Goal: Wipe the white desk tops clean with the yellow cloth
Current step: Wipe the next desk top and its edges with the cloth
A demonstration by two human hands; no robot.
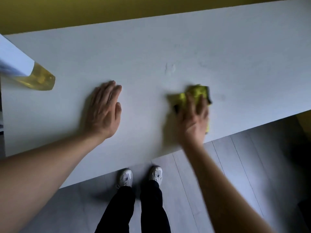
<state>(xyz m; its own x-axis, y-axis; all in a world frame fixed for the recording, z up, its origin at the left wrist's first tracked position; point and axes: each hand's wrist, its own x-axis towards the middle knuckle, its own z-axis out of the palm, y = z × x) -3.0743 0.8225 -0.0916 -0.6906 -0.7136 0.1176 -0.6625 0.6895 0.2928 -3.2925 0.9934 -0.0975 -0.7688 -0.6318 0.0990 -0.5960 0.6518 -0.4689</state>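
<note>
At the far left edge, a bottle (36, 78) with a white label and yellow liquid stands on the white table (151, 52), its upper part cut off by the frame. To its right, well apart from it, the left hand (104, 110) lies palm down on the table surface, fingers straight and close together, holding nothing. Between the two hands, farther back on the table, a faint smear (170, 68) is visible. Further right, the right hand (193, 116) presses flat on the yellow cloth (196, 94), fingers spread and extended over it; the hand and cloth are motion-blurred. The cloth lies on the table near its front edge, part of it showing beyond the fingertips and at the hand's right side. Below the table edge, two white shoes (140, 176) and dark trousers (134, 209) stand on a grey plank floor (235, 165).
</note>
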